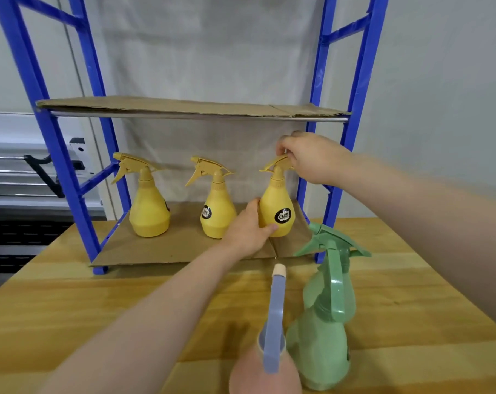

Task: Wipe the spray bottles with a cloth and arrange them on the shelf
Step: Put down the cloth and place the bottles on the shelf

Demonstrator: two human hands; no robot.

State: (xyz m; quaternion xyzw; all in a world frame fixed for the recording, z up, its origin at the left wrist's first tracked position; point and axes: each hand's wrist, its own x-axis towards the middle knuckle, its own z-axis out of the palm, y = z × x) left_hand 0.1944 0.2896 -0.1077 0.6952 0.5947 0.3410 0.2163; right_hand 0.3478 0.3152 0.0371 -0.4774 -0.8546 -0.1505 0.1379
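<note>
Three yellow spray bottles stand upright in a row on the lower shelf [167, 251] of a blue metal rack [56, 155], each on the brown cardboard that lines it. Furthest left is the left yellow bottle [149, 211], then the middle yellow bottle [216, 216], and the right yellow bottle [276, 213] sits close to the rack's right post, its round black label facing the camera. Both hands are on that last one: the left hand [246, 230] grips its belly from the left side, thumb curled across the lower front, while the right hand [312, 157] pinches the trigger head from above and behind — fingers [282, 147] bent over the nozzle end. The left hand also hides part of the middle bottle's base. An upper shelf [184, 108], likewise covered in cardboard, spans the rack above. Nearer the camera, on the wooden tabletop [98, 302], stand two more bottles just beside each other — a green spray bottle [323, 336] with its trigger head turned toward the rack, and a pink bottle [258, 373] with a blue handle and a pale spout tip. No cloth shows in either hand.
</note>
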